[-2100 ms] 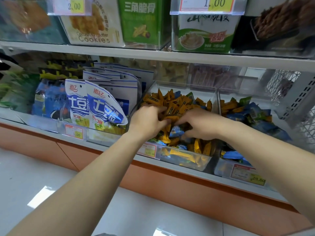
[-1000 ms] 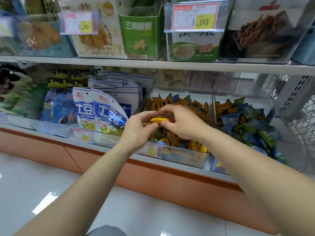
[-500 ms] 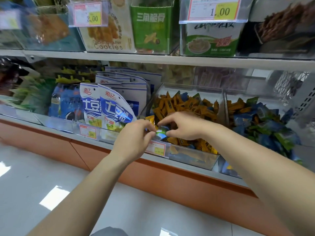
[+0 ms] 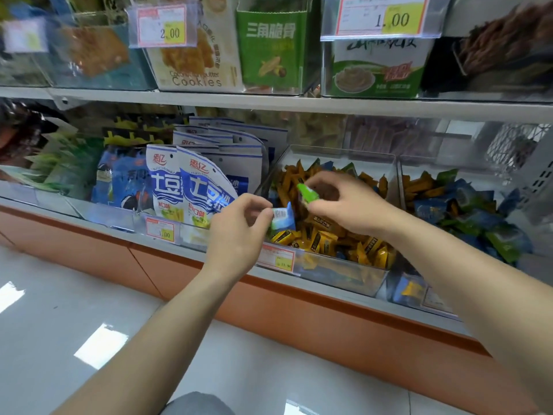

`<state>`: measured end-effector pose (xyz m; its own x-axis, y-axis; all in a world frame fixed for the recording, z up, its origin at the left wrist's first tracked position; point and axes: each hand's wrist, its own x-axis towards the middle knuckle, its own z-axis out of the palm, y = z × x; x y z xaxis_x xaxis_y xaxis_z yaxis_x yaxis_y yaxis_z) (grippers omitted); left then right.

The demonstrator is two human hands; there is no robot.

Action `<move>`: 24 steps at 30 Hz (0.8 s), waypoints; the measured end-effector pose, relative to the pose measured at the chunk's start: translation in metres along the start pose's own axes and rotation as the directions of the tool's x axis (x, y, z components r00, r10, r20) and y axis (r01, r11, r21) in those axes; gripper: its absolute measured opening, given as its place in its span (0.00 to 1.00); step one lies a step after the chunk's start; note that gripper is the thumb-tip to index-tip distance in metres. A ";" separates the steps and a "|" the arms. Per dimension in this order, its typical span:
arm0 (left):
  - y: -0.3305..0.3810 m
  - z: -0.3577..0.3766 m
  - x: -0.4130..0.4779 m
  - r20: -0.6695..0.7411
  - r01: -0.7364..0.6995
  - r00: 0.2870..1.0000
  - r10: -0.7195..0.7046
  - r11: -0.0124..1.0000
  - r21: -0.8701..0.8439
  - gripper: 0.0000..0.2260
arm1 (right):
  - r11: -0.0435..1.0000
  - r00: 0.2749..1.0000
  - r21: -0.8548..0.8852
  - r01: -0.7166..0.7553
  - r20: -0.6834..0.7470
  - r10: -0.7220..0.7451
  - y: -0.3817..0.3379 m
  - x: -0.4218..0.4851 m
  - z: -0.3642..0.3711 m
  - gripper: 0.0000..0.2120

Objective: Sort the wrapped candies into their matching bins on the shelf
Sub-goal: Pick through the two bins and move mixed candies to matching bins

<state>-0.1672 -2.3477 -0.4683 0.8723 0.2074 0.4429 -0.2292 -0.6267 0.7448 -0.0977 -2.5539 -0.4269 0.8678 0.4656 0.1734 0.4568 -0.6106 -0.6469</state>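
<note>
Two strays pinched: left hand [image 4: 239, 226], blue candy [image 4: 282, 218]; right hand [image 4: 344, 205], green candy [image 4: 306, 194]. We may drop either into the orange bin [image 4: 353, 274] below; grips seem shallow.

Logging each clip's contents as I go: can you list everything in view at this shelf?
centre bin: one, clear, lower shelf
orange candies: many, orange-yellow, in centre bin
right bin: one, clear, beside centre bin
mixed candies: many, blue, green, some orange, in right bin
snack bags: several, white-blue, left of centre bin
cookies box: one, cream, upper shelf
green box: one, green, right of cookies box
price tags: at least four, white-yellow, bin fronts
blue candy: one, blue-white, above centre bin
green candy: one, green, above centre bin
left hand: one, pinches blue candy
right hand: one, pinches green candy
</note>
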 end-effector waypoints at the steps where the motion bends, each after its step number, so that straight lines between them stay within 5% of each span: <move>1: 0.009 0.003 0.000 0.011 0.045 0.999 -0.044 0.992 -0.115 0.04 | 0.993 1.000 0.117 -0.026 0.009 0.025 -0.002 -0.007 -0.005 0.15; 5: 0.054 0.026 -0.001 0.168 0.209 0.975 -0.144 0.846 -0.490 0.01 | 0.766 0.973 0.600 -0.231 0.159 0.168 -0.008 -0.036 -0.018 0.13; 7: 0.074 0.041 -0.003 0.267 0.251 0.956 -0.121 0.810 -0.530 0.03 | 0.665 0.972 0.709 -0.236 0.157 0.177 -0.006 -0.050 -0.029 0.11; 9: 0.088 0.056 -0.001 0.371 0.263 0.927 -0.050 0.793 -0.549 0.04 | 0.703 0.983 0.694 -0.153 0.037 0.177 0.004 -0.066 -0.043 0.11; 13: 0.079 0.072 0.017 0.350 -0.079 0.927 0.137 0.981 -0.176 0.06 | 0.895 0.903 0.417 -0.159 -0.304 0.302 0.037 -0.095 -0.070 0.13; 15: 0.072 0.078 0.025 0.480 -0.251 0.854 0.199 0.967 0.045 0.06 | 0.949 0.883 0.116 -0.293 -0.348 0.315 0.057 -0.107 -0.084 0.18; 19: 0.057 0.082 0.038 0.764 -0.435 0.644 0.040 0.841 0.323 0.07 | 0.793 0.901 -0.429 -0.432 -0.244 0.359 0.074 -0.118 -0.091 0.38; 21: 0.052 0.081 0.041 0.794 -0.445 0.608 -0.027 0.816 0.368 0.08 | 0.734 0.905 -0.543 -0.408 -0.348 0.245 0.069 -0.115 -0.088 0.32; 24: 0.048 0.085 0.040 0.807 -0.520 0.590 -0.031 0.750 0.409 0.12 | 0.846 0.917 -0.464 -0.263 -0.392 0.071 0.059 -0.108 -0.075 0.19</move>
<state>-0.1065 -2.4329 -0.4571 0.8705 -0.4640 -0.1644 -0.4485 -0.8852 0.1236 -0.1500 -2.6883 -0.4279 0.9050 0.1331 0.4041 0.2484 -0.9364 -0.2478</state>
